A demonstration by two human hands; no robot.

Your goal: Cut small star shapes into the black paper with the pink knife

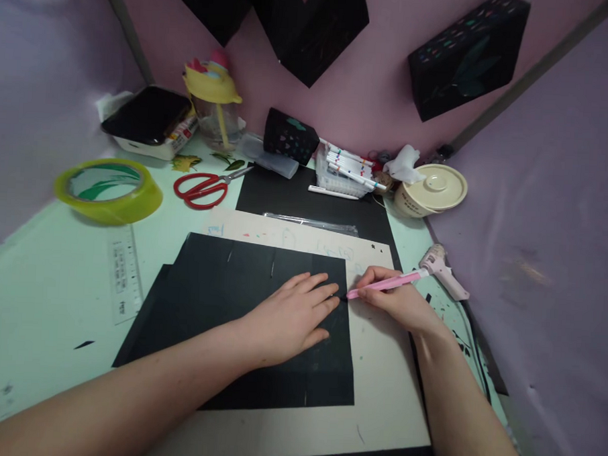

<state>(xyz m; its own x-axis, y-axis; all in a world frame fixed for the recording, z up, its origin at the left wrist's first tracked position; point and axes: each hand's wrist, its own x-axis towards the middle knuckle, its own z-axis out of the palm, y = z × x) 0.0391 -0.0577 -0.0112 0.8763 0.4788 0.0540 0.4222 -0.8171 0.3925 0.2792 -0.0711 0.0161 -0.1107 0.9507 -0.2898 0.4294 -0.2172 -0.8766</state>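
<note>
A black sheet of card [220,305] lies on a larger pale board [382,393], with a few thin pale slits or lines near its top and bottom edges. My left hand [300,315] rests flat on the right part of the card, fingers spread, holding nothing. Just past the card's right edge, my right hand [394,299] pinches a pink pen-shaped craft knife [387,283]. The knife's dark tip meets the card's edge close to my left fingertips. Its exact shape is hard to make out against the black.
Clear tape [151,198], a ruler [125,274] and red-handled scissors [202,190] lie left. Behind stand a straw cup [216,110], a marker basket [341,179] and a lidded bowl [431,190]. A corded glue gun [444,271] is at right. Black boxes [467,57] hang on the back wall.
</note>
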